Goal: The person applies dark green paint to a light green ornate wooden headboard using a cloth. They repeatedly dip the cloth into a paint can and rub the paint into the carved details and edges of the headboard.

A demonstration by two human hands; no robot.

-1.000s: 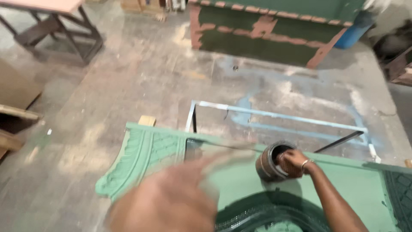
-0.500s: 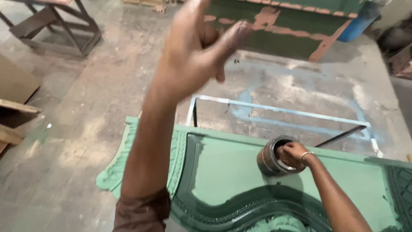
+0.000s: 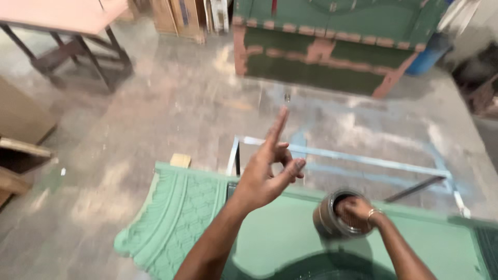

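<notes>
Carved panel (image 3: 176, 228) pale mint green with raised scale-like lattice and ribbed scroll border; tin (image 3: 332, 215) dull grey-brown with dark inside; metal frame (image 3: 358, 158) light blue; chest (image 3: 332, 57) dark green with reddish-brown bands; barrel (image 3: 430, 52) blue; floor (image 3: 155, 129) mottled grey.

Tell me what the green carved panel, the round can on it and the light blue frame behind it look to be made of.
Green carved panel: probably wood under matte green paint; relief carving shows through. Round can, held by the right hand: likely metal, with a dull grey, paint-smeared rim. Light blue frame: thin straight bars, apparently painted metal.
</notes>
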